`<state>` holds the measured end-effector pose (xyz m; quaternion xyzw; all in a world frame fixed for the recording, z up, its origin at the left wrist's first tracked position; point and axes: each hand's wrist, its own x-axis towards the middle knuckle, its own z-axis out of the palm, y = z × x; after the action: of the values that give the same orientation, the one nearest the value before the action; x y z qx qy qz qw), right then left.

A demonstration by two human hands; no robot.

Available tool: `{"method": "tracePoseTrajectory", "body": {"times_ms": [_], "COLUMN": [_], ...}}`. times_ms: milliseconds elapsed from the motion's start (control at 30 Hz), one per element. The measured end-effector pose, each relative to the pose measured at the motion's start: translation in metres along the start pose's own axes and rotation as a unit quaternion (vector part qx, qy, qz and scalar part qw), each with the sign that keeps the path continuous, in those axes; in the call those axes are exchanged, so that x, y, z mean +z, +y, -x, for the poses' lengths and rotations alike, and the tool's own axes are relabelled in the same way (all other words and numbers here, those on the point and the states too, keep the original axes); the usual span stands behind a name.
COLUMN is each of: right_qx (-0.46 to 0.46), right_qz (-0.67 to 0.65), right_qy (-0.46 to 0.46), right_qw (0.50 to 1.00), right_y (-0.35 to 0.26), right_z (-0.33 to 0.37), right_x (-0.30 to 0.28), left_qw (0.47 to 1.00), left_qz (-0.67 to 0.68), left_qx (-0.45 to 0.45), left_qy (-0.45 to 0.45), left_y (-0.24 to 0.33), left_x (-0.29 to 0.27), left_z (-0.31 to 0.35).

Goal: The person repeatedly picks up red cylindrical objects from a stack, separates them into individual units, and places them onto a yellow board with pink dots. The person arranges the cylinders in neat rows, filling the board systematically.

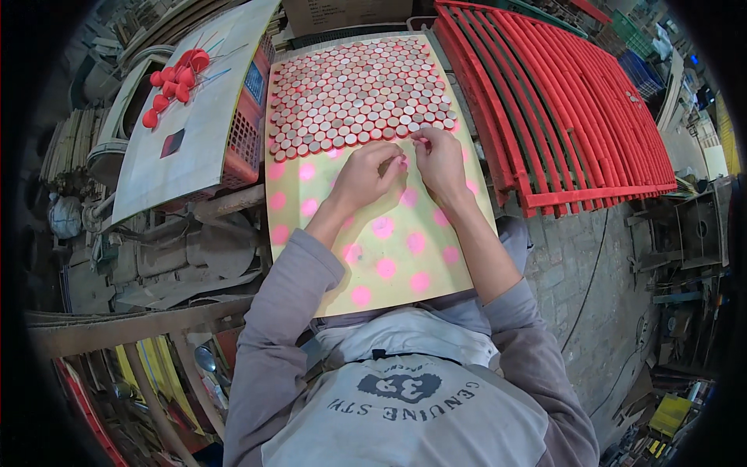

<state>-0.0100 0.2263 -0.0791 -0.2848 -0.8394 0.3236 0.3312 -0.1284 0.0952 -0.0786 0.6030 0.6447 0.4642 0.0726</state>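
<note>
A pale yellow board (327, 268) with pink round spots lies before me. Its far half carries tightly packed rows of small round discs (354, 93), with pale tops and red sides. Both my hands are over the board, close to the nearest row of discs. The fingers of my left hand (369, 175) are curled, thumb and fingertips drawn together. Just beside it, my right hand (440, 161) has thumb and forefinger pinched at the edge of the discs. Anything between the fingertips of either hand is too small or hidden to make out.
To the left, red round pieces (177, 82) with thin sticks lie on a white board (175, 175) above an orange plastic crate (243, 144). A red slatted rack (572, 109) stands at the right. A wooden rail (140, 327) runs at the lower left.
</note>
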Motion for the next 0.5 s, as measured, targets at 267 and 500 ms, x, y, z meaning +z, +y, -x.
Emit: {"method": "tracePoseTrajectory", "body": {"times_ms": [267,500], "right_qx": [0.007,0.025], "right_qz": [-0.041,0.013], "right_qy": [-0.029,0.069], "right_qw": [0.999,0.997], "right_y": [-0.011,-0.004], "right_z": [0.003,0.005], "right_x": [0.000,-0.012], "left_qw": [0.999,0.998], "left_qz": [0.022,0.034], "left_qx": [-0.025,-0.049], "left_qy": [0.022,0.017], "left_y": [-0.015,-0.022], "left_x": [0.000,-0.003], "left_z": [-0.005,-0.004]}}
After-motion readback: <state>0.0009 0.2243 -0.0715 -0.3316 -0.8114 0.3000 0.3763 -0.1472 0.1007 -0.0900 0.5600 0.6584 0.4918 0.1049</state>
